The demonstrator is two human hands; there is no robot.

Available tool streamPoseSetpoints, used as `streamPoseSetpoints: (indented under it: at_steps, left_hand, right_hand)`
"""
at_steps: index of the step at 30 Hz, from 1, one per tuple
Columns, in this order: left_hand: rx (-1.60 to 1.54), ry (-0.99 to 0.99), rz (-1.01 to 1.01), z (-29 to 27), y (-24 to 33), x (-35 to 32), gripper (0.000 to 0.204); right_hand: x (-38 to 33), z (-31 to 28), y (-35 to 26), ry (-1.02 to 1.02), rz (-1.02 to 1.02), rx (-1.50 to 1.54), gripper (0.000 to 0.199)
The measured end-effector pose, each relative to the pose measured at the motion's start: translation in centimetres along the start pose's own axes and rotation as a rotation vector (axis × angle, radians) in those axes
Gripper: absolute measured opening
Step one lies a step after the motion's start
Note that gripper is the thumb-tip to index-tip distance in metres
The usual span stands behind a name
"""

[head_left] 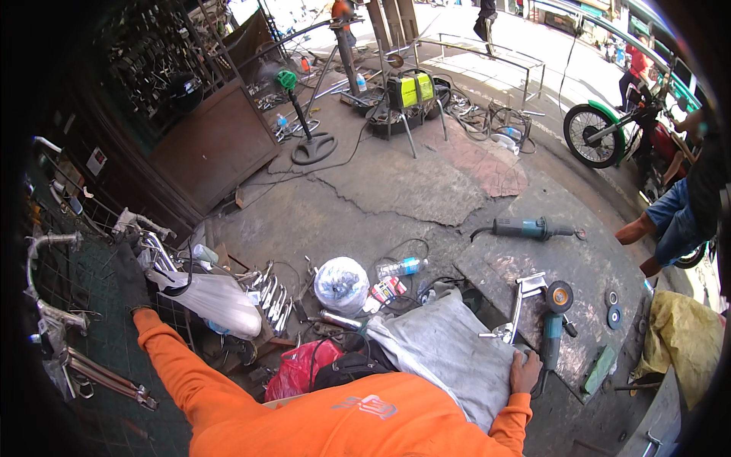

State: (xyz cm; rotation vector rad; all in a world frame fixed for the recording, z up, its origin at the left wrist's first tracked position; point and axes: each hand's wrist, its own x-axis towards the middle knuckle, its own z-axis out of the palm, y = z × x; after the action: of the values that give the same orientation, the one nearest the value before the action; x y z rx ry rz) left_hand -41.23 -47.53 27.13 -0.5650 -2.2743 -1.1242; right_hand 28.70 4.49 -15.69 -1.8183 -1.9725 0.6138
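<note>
My left arm reaches out to the left in an orange sleeve. The left hand (pixel 138 310) sits in dark shadow by a dark grey cloth-like shape, beside bent metal tubes (pixel 57 312); its fingers are hidden. My right hand (pixel 525 372) lies at the right edge of a grey cloth (pixel 445 343) spread across my lap. Its fingers stretch forward over the metal work plate (pixel 502 266), with nothing seen in them. Just right of it lies an angle grinder (pixel 552 335) with its disc facing up. A bent shiny metal piece (pixel 518 305) rests ahead of the fingers.
Ahead stand a white bucket (pixel 341 286), a water bottle (pixel 403 266) and several chrome levers (pixel 276 301). A die grinder (pixel 533 228) and loose discs (pixel 614 316) lie on the plate. A yellow-green welding machine (pixel 411 90) and a motorcycle (pixel 609 133) stand farther off; a person is at right.
</note>
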Motion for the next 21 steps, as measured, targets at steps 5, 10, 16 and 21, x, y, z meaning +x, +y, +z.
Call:
streamPoseSetpoints:
  at_steps: [5,10,16,21]
  left_hand:
    - [-0.072,0.119,-0.084,0.6,0.6,-1.0,0.056]
    - [-0.184,0.326,0.001,2.1,1.4,-1.9,0.056]
    - [-0.143,0.482,0.069,1.9,4.2,-3.2,0.058]
    - [0.554,0.681,0.324,3.1,11.5,-5.1,0.048]
  right_hand:
    - [-0.1,0.0,0.6,0.009,-0.011,0.005,0.044]
    - [0.4,0.3,1.5,0.01,-0.053,0.014,0.047]
    - [1.8,0.2,2.6,-0.074,-0.036,-0.017,0.052]
    - [1.5,0.0,2.5,-0.067,-0.066,-0.002,0.049]
